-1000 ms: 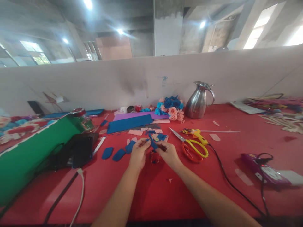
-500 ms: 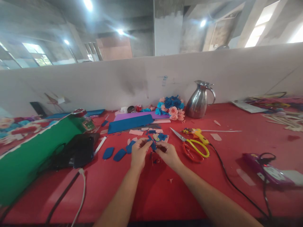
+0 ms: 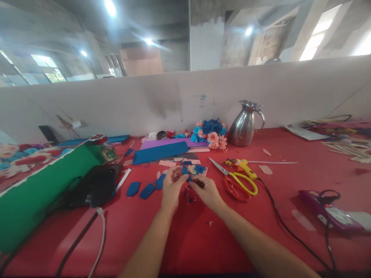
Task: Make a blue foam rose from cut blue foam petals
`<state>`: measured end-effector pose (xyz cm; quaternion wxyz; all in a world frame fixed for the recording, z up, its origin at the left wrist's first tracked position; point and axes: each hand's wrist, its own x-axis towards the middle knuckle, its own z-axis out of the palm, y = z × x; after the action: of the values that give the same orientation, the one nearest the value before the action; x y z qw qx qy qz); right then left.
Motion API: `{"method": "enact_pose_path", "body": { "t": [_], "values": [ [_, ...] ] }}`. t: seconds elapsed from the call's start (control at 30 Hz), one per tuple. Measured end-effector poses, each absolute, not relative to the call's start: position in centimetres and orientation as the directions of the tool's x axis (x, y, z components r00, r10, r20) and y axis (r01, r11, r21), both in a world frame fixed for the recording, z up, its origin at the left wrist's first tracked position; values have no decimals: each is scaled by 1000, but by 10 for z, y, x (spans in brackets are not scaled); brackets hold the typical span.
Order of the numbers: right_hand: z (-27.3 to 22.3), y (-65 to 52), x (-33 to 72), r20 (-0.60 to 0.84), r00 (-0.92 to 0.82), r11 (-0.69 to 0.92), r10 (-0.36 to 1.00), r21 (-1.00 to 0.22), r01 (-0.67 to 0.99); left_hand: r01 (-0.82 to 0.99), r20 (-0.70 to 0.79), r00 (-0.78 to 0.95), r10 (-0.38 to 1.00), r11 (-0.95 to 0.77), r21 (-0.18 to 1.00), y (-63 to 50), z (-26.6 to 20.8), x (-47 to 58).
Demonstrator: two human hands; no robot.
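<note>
Left hand (image 3: 171, 186) and right hand (image 3: 206, 190) meet over the red table (image 3: 185, 239), fingertips pinched together on one small blue piece (image 3: 188, 177). The piece sits between the two hands, just above the table; whether it touches the surface cannot be told.

Just beyond the hands: a litter of blue and pale scraps (image 3: 191, 168). Left of the left hand: three blue petals (image 3: 147, 189) lying flat in a row, the nearest one just beside the knuckles.

Right of the right hand: one pair of scissors (image 3: 236, 178), blades open, points toward the hands. Behind them, one glue gun (image 3: 242, 166), its black cord (image 3: 285, 227) running across the table toward the near edge.

Farther back: one blue sheet (image 3: 159, 152) on one purple sheet (image 3: 174, 142), one flower cluster (image 3: 211, 133), one steel jug (image 3: 245, 123).

Risks, as judged:
- The piece is small and the grip is fingertip only; a twist could let it slip into the scraps, where it would be hard to pick out.
- The right wrist is near the open blades; a sideways sweep could catch them.
- The right forearm lies near the cord; a snag could drag the gun.
</note>
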<state>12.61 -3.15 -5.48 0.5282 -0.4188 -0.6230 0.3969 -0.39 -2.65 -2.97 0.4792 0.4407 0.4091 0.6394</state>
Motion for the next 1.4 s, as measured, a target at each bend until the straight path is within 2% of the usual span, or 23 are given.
{"method": "enact_pose_path", "body": {
  "t": [0.1,0.17,0.43,0.93,1.4],
  "values": [
    [-54,-31,128,339,-77,344,938,-935,80,-233,114,-3,994,-111,966,-28,-30,-4],
    [-52,-30,129,349,-71,354,934,-932,72,-193,103,33,994,-95,977,-28,-32,-5],
    [-56,-28,128,361,-40,363,932,-928,83,-159,149,-11,989,-149,976,-25,-38,-7],
    [-56,-29,127,323,-111,333,940,-938,93,-138,124,-35,992,-128,982,-30,-29,-5],
    [-51,-32,127,332,-102,339,938,-938,69,-170,106,-40,994,-112,979,-31,-29,-5]
  ]
}}
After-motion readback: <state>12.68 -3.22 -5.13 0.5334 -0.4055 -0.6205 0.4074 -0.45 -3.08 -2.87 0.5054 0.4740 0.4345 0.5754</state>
